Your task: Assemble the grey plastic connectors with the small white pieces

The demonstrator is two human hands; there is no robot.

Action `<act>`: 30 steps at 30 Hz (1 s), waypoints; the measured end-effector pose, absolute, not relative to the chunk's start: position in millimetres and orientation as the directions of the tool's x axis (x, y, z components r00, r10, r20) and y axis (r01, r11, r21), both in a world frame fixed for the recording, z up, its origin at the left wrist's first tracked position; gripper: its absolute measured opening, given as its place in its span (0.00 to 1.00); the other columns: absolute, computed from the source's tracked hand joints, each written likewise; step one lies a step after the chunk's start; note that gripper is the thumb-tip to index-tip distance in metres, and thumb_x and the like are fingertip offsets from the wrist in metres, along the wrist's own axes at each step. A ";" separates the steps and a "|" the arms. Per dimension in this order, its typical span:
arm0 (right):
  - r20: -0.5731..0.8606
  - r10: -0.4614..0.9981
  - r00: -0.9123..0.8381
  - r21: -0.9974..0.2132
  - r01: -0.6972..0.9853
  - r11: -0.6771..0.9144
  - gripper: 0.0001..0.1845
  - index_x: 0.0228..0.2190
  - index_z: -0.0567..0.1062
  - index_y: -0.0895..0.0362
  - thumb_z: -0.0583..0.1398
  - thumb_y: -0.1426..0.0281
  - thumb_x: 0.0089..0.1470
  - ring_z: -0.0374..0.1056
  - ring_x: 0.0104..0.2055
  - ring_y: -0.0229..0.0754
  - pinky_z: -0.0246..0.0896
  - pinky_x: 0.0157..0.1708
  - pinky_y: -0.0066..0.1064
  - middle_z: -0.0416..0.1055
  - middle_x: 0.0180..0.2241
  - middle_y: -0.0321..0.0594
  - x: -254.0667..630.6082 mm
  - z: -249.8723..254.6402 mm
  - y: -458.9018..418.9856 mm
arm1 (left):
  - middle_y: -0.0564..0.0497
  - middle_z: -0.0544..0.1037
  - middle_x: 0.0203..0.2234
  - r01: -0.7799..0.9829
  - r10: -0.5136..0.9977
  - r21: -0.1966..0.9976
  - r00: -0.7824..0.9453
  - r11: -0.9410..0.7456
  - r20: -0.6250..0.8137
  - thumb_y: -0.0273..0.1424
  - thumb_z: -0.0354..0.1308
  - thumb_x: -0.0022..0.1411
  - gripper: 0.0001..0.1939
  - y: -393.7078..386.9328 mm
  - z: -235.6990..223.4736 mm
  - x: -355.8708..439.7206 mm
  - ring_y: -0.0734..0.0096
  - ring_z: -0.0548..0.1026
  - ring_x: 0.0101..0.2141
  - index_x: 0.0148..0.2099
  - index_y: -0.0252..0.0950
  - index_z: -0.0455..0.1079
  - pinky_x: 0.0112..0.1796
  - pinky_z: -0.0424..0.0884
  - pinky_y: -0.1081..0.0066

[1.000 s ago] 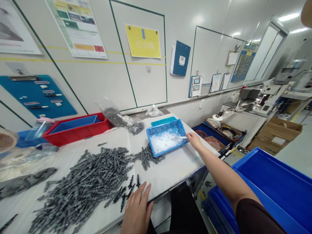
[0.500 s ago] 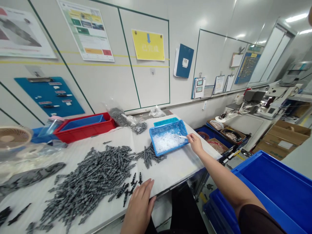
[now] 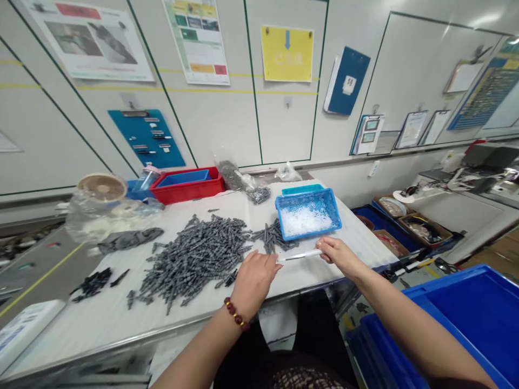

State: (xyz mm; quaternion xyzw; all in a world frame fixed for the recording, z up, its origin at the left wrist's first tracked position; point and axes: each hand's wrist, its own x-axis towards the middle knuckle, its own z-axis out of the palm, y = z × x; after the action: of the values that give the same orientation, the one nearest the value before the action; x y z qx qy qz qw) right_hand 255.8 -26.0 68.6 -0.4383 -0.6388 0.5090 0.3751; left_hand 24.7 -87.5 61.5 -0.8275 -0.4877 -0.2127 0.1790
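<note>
My right hand [image 3: 334, 251] is closed around one end of a slim white pen-like stick [image 3: 302, 255], held level over the table's front. My left hand [image 3: 256, 278], with a beaded bracelet at the wrist, is at the stick's thin tip. Its fingers are bent and close together; what they hold, if anything, is hidden. Just beyond the stick is a blue tray [image 3: 310, 236] of small white rings [image 3: 306, 219], leaning on some grey ribbed plastic parts [image 3: 270, 237]. To the left lies a big pile of the same grey parts [image 3: 198, 256]. A few black parts [image 3: 231, 278] show beside my left hand.
More black parts [image 3: 93, 283] lie on the left of the white-covered table [image 3: 109, 319]. Behind are a red bin [image 3: 190, 190], bagged parts [image 3: 257, 193] and a teal tray [image 3: 302, 189]. A fan [image 3: 103, 186] stands far left; a large blue crate [image 3: 466, 308] is at right.
My right hand has drawn the stick out of the blue tray toward me. My left hand has lifted from the table edge to the stick's tip. The view has turned left.
</note>
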 end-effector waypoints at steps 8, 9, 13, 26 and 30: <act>0.170 0.876 -0.450 -0.868 0.352 0.350 0.17 0.18 0.61 0.56 0.53 0.60 0.53 0.50 0.22 0.34 0.45 0.22 0.26 0.52 0.17 0.30 231.5 58.1 -63.0 | 0.52 0.69 0.20 0.831 0.745 -0.039 0.517 -0.555 0.421 0.27 0.43 0.67 0.14 -127.4 36.9 22.4 0.68 0.69 0.25 0.29 0.35 0.62 0.43 0.66 0.59; 0.173 0.867 -0.468 -0.858 0.360 0.366 0.17 0.18 0.61 0.56 0.53 0.61 0.53 0.50 0.22 0.34 0.45 0.23 0.26 0.53 0.17 0.30 225.7 53.0 -68.7 | 0.52 0.69 0.20 0.830 0.753 -0.014 0.512 -0.557 0.413 0.27 0.43 0.66 0.13 -133.1 31.5 23.4 0.68 0.69 0.25 0.29 0.35 0.62 0.43 0.66 0.59; 0.166 0.839 -0.518 -0.846 0.363 0.391 0.17 0.17 0.61 0.56 0.53 0.62 0.54 0.51 0.21 0.34 0.45 0.23 0.26 0.54 0.16 0.30 205.9 35.8 -89.8 | 0.51 0.69 0.21 0.851 0.800 0.065 0.461 -0.521 0.384 0.28 0.42 0.67 0.14 -153.6 12.9 26.2 0.67 0.70 0.25 0.29 0.35 0.62 0.40 0.67 0.60; 0.111 0.850 -0.514 -0.992 -0.008 0.125 0.17 0.31 0.73 0.56 0.57 0.55 0.50 0.56 0.27 0.36 0.53 0.29 0.27 0.61 0.25 0.33 198.5 41.9 -106.9 | 0.51 0.74 0.24 0.865 0.941 0.372 0.305 -0.338 0.145 0.31 0.45 0.66 0.14 -173.0 37.2 35.9 0.70 0.71 0.26 0.30 0.35 0.67 0.29 0.62 0.72; 0.163 0.846 -0.508 -0.981 0.009 0.194 0.17 0.30 0.73 0.56 0.56 0.54 0.52 0.60 0.33 0.39 0.56 0.36 0.29 0.64 0.29 0.36 195.4 41.5 -107.3 | 0.51 0.75 0.25 0.867 0.943 0.372 0.313 -0.331 0.111 0.32 0.49 0.64 0.12 -166.1 34.4 43.5 0.69 0.72 0.27 0.30 0.35 0.68 0.28 0.62 0.73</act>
State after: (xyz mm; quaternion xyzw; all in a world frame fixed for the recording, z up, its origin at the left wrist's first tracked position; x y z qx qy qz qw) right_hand 195.4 -107.3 41.5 -0.3180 -0.6724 0.5494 0.3807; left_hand 43.5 -166.1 34.4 -0.8010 -0.5651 -0.1555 -0.1224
